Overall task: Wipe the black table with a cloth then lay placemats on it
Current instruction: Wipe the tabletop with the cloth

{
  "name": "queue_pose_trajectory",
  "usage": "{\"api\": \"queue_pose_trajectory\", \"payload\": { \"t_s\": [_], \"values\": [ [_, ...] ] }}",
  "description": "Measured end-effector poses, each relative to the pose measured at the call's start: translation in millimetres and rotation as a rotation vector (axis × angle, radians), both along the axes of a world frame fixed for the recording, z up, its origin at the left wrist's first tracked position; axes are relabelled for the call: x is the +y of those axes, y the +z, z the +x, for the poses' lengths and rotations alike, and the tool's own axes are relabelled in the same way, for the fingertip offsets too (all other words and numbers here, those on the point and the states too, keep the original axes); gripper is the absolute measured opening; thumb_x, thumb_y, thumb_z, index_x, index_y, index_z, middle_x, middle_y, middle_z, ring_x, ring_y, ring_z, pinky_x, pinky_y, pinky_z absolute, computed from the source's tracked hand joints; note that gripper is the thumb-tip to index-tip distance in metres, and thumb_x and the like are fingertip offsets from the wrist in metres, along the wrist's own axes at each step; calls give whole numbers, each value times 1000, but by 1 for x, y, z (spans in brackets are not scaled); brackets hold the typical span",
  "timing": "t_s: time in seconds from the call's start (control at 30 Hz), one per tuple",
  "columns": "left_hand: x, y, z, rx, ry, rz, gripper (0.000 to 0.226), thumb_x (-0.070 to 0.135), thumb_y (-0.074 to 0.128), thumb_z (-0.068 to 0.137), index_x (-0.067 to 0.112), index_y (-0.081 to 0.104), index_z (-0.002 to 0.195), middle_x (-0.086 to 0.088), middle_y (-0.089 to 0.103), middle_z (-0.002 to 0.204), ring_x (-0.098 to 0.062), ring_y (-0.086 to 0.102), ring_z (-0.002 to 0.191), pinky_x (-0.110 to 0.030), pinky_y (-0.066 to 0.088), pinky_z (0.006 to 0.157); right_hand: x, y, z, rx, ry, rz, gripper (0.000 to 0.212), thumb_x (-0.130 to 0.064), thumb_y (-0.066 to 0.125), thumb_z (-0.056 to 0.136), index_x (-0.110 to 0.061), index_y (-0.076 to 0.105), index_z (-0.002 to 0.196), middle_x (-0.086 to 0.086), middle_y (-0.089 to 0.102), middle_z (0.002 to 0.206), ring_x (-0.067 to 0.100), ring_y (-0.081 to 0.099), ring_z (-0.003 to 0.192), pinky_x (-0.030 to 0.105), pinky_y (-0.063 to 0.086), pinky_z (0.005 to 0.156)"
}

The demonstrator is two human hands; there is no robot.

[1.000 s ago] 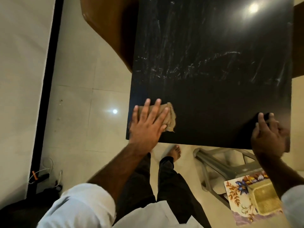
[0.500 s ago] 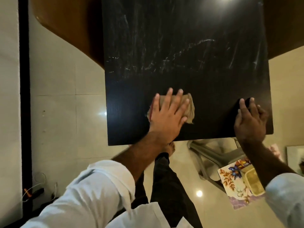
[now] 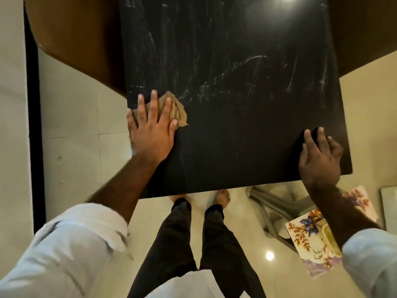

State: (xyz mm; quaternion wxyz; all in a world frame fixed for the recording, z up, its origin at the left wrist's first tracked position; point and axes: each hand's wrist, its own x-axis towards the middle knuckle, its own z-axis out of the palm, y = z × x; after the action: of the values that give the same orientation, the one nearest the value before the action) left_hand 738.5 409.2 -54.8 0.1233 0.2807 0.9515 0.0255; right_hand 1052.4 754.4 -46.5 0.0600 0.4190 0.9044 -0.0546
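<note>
Dim, warm indoor light from overhead. Bright glare spot near the far right corner of the black table (image 3: pixel 236 147); smaller one on the floor (image 3: pixel 269 255). Left sleeve (image 3: pixel 64 244) softly blurred; wide-angle bending at the edges.

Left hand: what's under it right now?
A brown cloth lies under the left hand, pressed on the black table at its left edge. How far it runs under the palm is hidden.

table (image 3: pixel 236 143) — streaked | cloth (image 3: pixel 179 111) crumpled, left edge | placemats (image 3: pixel 300 235) — floral, beside it
</note>
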Motion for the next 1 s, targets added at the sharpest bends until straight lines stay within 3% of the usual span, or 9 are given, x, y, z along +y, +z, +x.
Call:
{"api": "queue_pose_trajectory", "payload": {
  "t_s": [0.1, 0.23, 0.37, 0.53, 0.6, 0.77, 0.9, 1.0],
  "values": [
    [55, -4, 0, -1, -58, 14, 71, 64, 16, 113, 36, -2, 175, -4, -12, 184, -38, -10, 169, -72, 4, 131, 0, -1, 0, 10, -8, -5, 52, -41, 43, 116, -27, 46, 166, 10, 40, 174, 44, 33, 153, 62, 48, 111],
    [115, 3, 51, -52, -312, 40, 71, 60, 25, 113, 35, 3, 175, -6, -11, 184, -40, -10, 169, -73, 4, 130, 1, -2, 0, -33, -14, -21, 53, -43, 39, 116, -27, 44, 167, 10, 38, 175, 43, 30, 155, 61, 44, 118],
    [104, 5, 110, -135, -522, 11, 74, 61, 26, 113, 36, -5, 175, -4, -23, 182, -38, -18, 168, -72, -2, 129, -1, 8, -9, -60, -45, -106, 54, -40, 42, 116, -26, 40, 168, 12, 32, 177, 45, 25, 157, 65, 39, 123],
    [65, 20, 102, -261, -539, 116, 73, 58, 30, 114, 37, -5, 175, -2, -21, 183, -34, -19, 168, -66, -8, 133, -84, 40, -60, 57, 85, -122, 54, -37, 43, 115, -19, 42, 166, 10, 38, 174, 36, 26, 163, 59, 29, 131],
    [50, 26, 77, -246, -438, 186, 70, 51, 27, 115, 31, -3, 176, -1, -15, 184, -29, -15, 169, -60, -6, 135, -140, 43, -82, 57, 195, -146, 58, -44, 41, 113, -22, 41, 167, 8, 36, 176, 36, 22, 166, 60, 27, 132],
    [4, 4, 7, -151, -240, 27, 70, 54, 21, 115, 24, 3, 176, -2, -12, 184, -29, -13, 169, -58, -1, 136, -223, 17, -127, -29, 260, -220, 77, -74, 38, 105, -45, 15, 173, 6, 6, 184, 47, -5, 167, 67, 14, 130],
    [-1, -13, 2, -78, -290, 3, 72, 57, 19, 115, 24, 0, 176, -3, -12, 184, -31, -9, 170, -60, 4, 136, -232, 6, -119, -57, 233, -209, 75, -78, 37, 104, -55, 12, 171, 2, -1, 185, 48, -11, 167, 73, 25, 126],
    [1, -13, 4, -67, -276, -1, 74, 58, 15, 114, 23, -1, 176, -4, -12, 184, -32, -9, 170, -61, 7, 136, -220, 14, -88, -117, 172, -210, 79, -81, 37, 102, -58, 4, 170, 3, -10, 184, 49, -15, 166, 75, 23, 124]
  ]
}}
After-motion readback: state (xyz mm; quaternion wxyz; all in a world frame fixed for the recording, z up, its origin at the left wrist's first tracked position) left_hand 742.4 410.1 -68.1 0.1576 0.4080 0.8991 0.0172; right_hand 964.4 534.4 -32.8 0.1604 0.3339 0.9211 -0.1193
